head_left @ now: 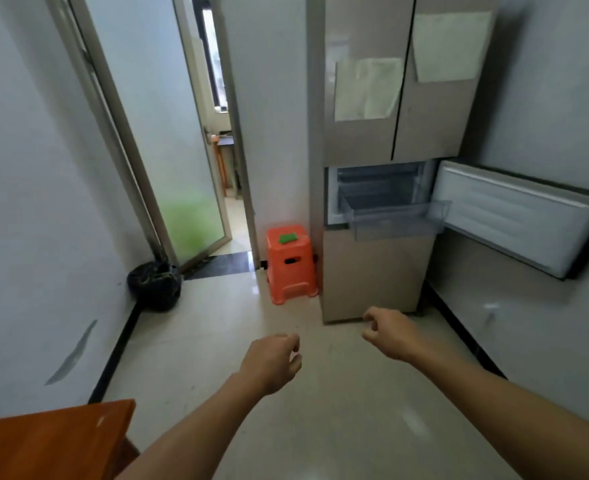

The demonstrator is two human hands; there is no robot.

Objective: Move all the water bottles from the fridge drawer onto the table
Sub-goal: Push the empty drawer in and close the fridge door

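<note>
Orange-brown wood is showing at the bottom left, where a corner of the table (44,441) is poking into view, well apart from the fridge (372,278) standing against the far right wall. Both bare forearms are reaching forward and slightly down over the pale floor (320,420), roughly side by side with a gap between them. The left hand (272,362) is hanging a little lower and nearer, back of the hand up, its fingers loosely curled inward and gripping nothing. The right hand (390,336) is stretching further ahead, toward the base of the fridge, its fingers likewise hooked loosely with the thumb apart from them, and it is also holding nothing.

The fridge's middle door (518,216) is standing swung out to the right, and the clear plastic drawer (393,226) is sticking out of the opening. Whether any water bottles are lying in it cannot be told from here. Two pale sheets of paper (367,88) are hanging on the upper doors.

An orange plastic stool (291,268) is sitting just beside the fridge on its left, carrying a small green thing (287,238) on top. A bin lined with a black bag (154,285) is standing in the left corner by a frosted glass door (168,150).
</note>
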